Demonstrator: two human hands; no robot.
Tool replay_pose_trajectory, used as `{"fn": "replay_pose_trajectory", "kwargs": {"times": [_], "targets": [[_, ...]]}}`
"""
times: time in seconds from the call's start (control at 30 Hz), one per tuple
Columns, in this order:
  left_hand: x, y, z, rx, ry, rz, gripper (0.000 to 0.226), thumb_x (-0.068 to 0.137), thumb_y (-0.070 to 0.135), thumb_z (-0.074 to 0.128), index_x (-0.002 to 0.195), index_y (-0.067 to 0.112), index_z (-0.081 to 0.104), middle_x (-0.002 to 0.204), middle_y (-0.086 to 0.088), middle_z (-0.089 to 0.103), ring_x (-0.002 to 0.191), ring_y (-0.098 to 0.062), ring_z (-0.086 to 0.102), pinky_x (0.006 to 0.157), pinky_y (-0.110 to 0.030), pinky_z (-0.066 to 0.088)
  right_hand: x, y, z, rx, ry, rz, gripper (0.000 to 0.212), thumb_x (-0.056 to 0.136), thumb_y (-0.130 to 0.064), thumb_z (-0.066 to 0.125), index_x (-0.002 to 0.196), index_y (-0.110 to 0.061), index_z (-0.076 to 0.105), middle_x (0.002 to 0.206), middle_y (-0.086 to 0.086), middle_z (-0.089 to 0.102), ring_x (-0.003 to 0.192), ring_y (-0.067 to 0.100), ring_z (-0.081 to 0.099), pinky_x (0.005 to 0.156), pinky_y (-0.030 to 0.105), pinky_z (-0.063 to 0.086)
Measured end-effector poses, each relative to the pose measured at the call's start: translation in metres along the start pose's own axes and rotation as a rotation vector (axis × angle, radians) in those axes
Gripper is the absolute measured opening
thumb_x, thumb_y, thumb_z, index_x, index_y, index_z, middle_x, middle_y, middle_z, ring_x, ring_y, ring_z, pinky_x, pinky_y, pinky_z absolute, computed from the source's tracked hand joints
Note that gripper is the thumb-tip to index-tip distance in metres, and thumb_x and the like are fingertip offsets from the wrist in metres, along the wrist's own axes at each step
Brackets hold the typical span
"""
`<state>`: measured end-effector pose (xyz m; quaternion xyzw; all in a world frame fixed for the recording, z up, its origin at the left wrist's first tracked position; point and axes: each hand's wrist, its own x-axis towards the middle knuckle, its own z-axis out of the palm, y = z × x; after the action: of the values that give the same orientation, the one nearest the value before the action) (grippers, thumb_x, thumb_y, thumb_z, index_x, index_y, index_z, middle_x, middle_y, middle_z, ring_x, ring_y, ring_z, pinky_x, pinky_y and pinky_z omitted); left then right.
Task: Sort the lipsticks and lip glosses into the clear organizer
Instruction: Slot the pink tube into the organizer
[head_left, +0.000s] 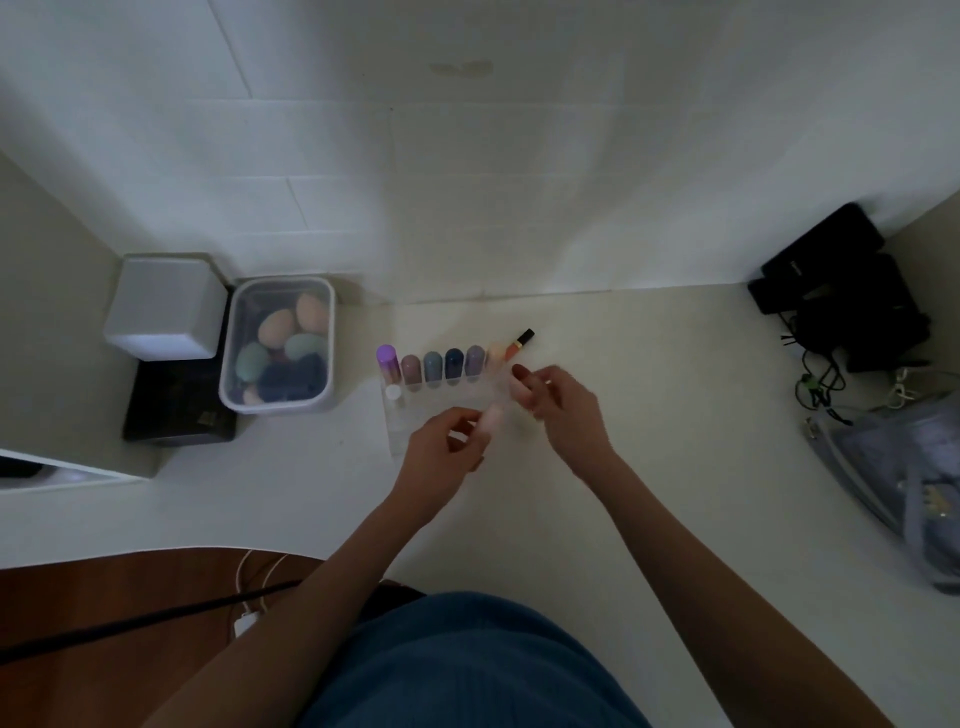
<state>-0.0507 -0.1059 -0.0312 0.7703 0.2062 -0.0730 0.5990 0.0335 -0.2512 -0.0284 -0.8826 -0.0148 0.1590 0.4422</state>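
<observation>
The clear organizer (415, 415) stands on the pale counter. Its back row holds several round-capped tubes, from a purple one (387, 361) at the left to a peach one (496, 353). An orange lip gloss with a black cap (519, 343) leans at the right end of that row. A white-capped tube (393, 392) sits in the second row on the left. My left hand (441, 447) holds a pale pink tube (491, 418) over the organizer's front right. My right hand (556, 402) hovers with curled fingers at the organizer's right end; motion blur hides what it touches.
A clear lidded tub of makeup sponges (280, 343) stands left of the organizer, beside a white box (166, 306) on a black box (176, 410). Black devices (841, 291) with cables and a clear pouch (904, 478) lie at the right. A tiled wall rises behind.
</observation>
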Motion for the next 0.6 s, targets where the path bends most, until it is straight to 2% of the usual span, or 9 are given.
{"fn": "replay_pose_trajectory", "kwargs": {"times": [0.07, 0.13, 0.23, 0.3, 0.37, 0.47, 0.6], "targets": [[0.0, 0.0, -0.003, -0.026, 0.032, -0.038, 0.018, 0.089, 0.029, 0.06, 0.103, 0.018, 0.062, 0.092, -0.001, 0.064, 0.069, -0.017, 0.066, 0.061, -0.018, 0.055, 0.02, 0.005, -0.006, -0.078, 0.068, 0.003, 0.015, 0.093, -0.012, 0.05, 0.102, -0.011, 0.062, 0.088, 0.01, 0.066, 0.079, 0.024, 0.061, 0.067, 0.03, 0.048], [-0.002, -0.001, -0.006, -0.06, 0.046, -0.069, 0.021, 0.09, 0.027, 0.059, 0.108, 0.016, 0.061, 0.096, -0.003, 0.062, 0.071, -0.018, 0.066, 0.057, -0.012, 0.052, 0.04, 0.01, -0.009, -0.196, 0.053, -0.031, 0.02, 0.089, -0.006, 0.05, 0.105, -0.013, 0.061, 0.093, 0.014, 0.065, 0.09, 0.028, 0.06, 0.076, 0.033, 0.047], [-0.007, -0.003, -0.009, -0.075, 0.066, -0.103, 0.026, 0.09, 0.031, 0.058, 0.11, 0.014, 0.062, 0.101, -0.006, 0.062, 0.071, -0.017, 0.067, 0.056, -0.008, 0.05, 0.067, 0.009, -0.005, -0.272, 0.011, -0.017, 0.023, 0.091, -0.015, 0.052, 0.112, -0.017, 0.059, 0.099, 0.015, 0.062, 0.097, 0.029, 0.057, 0.08, 0.03, 0.041], [-0.011, -0.004, -0.011, -0.06, 0.07, -0.117, 0.028, 0.09, 0.03, 0.058, 0.112, 0.012, 0.063, 0.103, -0.007, 0.063, 0.074, -0.019, 0.068, 0.055, -0.006, 0.048, 0.08, 0.004, 0.003, -0.305, -0.033, 0.011, 0.027, 0.09, -0.023, 0.053, 0.117, -0.022, 0.055, 0.102, 0.015, 0.061, 0.099, 0.031, 0.057, 0.084, 0.036, 0.045], [-0.016, -0.005, -0.014, -0.06, 0.087, -0.13, 0.026, 0.091, 0.028, 0.058, 0.11, 0.012, 0.062, 0.102, -0.007, 0.063, 0.072, -0.018, 0.068, 0.055, -0.006, 0.048, 0.087, 0.0, 0.013, -0.404, -0.094, -0.016, 0.032, 0.089, -0.022, 0.051, 0.121, -0.024, 0.053, 0.109, 0.016, 0.059, 0.105, 0.033, 0.055, 0.088, 0.041, 0.045], [-0.023, -0.008, -0.021, -0.081, 0.116, -0.147, 0.022, 0.09, 0.027, 0.058, 0.108, 0.016, 0.061, 0.101, -0.005, 0.063, 0.069, -0.013, 0.068, 0.059, -0.009, 0.052, 0.091, -0.002, 0.024, -0.517, -0.094, -0.089, 0.028, 0.092, -0.021, 0.046, 0.119, -0.016, 0.054, 0.113, 0.02, 0.057, 0.107, 0.037, 0.053, 0.089, 0.042, 0.044], [-0.03, -0.014, -0.027, -0.086, 0.086, -0.171, 0.028, 0.09, 0.025, 0.058, 0.116, 0.014, 0.06, 0.099, 0.0, 0.063, 0.07, -0.011, 0.069, 0.064, -0.014, 0.055, 0.095, -0.006, 0.03, -0.476, -0.066, -0.069, 0.022, 0.093, -0.02, 0.046, 0.108, -0.005, 0.053, 0.109, 0.021, 0.058, 0.102, 0.037, 0.054, 0.081, 0.039, 0.043]]}}
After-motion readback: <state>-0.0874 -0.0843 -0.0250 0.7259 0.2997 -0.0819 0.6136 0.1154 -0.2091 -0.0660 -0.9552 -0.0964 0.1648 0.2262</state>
